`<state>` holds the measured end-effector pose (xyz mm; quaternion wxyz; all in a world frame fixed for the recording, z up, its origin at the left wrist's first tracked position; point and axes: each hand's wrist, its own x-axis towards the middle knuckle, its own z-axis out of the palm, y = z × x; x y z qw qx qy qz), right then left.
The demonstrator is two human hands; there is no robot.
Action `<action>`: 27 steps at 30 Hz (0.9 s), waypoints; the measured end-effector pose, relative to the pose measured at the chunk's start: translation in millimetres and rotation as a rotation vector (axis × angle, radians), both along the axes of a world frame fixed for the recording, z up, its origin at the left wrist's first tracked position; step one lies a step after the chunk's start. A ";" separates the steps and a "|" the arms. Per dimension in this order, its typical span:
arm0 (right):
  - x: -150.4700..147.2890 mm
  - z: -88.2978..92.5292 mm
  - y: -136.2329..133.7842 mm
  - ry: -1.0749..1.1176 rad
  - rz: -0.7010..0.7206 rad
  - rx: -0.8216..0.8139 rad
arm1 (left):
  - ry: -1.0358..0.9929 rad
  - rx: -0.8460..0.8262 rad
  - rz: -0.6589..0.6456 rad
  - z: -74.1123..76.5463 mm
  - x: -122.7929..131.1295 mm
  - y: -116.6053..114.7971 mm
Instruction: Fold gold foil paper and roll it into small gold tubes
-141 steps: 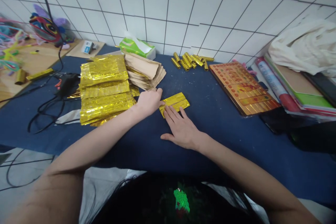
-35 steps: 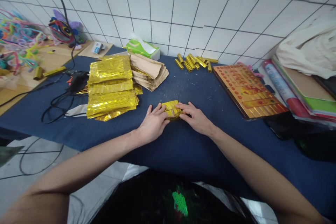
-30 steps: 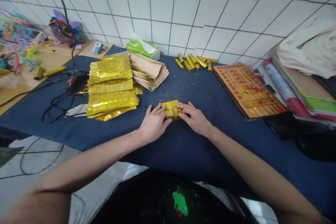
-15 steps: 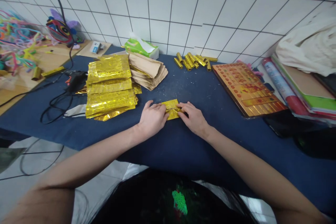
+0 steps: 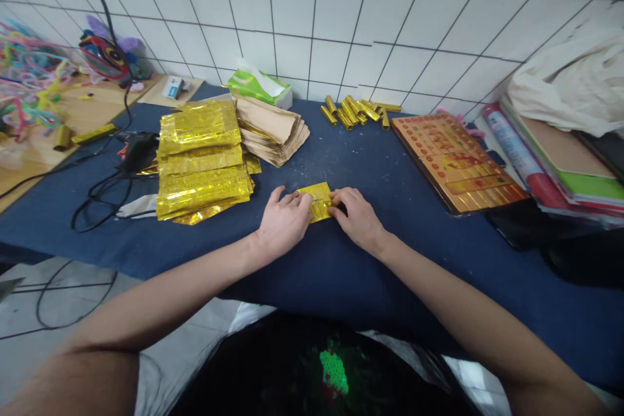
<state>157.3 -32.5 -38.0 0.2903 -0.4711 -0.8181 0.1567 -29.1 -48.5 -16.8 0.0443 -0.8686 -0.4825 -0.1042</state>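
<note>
A small folded piece of gold foil paper [image 5: 318, 200] lies on the dark blue table cover [image 5: 380, 253] in front of me. My left hand [image 5: 283, 221] presses its left end with bent fingers. My right hand [image 5: 355, 216] pinches its right end, fingers curled onto the foil. Left of my hands sits a stack of gold foil sheets [image 5: 202, 159], with a fanned pile of brown paper [image 5: 273, 130] behind it. Several finished gold foil rolls [image 5: 353, 112] lie near the tiled wall.
A green tissue box [image 5: 256, 86] stands at the back. A red-gold printed sheet stack [image 5: 455, 159] lies right, with books and a white cloth [image 5: 560, 84] beyond. A glue gun and black cables [image 5: 127, 156] lie left, beside a wooden table [image 5: 53, 117] with coloured strips.
The long foil strip from several seconds ago is now folded short and compact. Both hands have closed in on it; over the last second they shifted only slightly.
</note>
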 end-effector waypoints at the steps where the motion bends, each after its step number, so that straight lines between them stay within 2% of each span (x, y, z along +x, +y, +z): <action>1: -0.1 -0.1 -0.5 0.000 -0.011 -0.005 | 0.001 -0.001 -0.010 0.2 -0.6 -0.2; 9: 0.2 1.0 -0.9 -0.069 -0.039 0.008 | 0.103 -0.051 -0.230 0.5 -16.2 -1.2; 15: 8.0 4.6 14.4 -0.134 -0.025 0.065 | 0.116 -0.077 -0.312 6.6 -22.6 -6.9; 19: 14.3 7.8 16.9 -0.093 0.008 0.059 | 0.108 -0.102 -0.318 6.6 -20.1 -12.8; 22: 18.3 12.4 13.4 -0.041 0.003 0.015 | 0.119 -0.122 -0.305 6.1 -17.7 -14.8; 27: 22.5 17.4 11.9 0.075 0.092 -0.199 | 0.110 -0.150 -0.302 6.5 -16.6 -15.9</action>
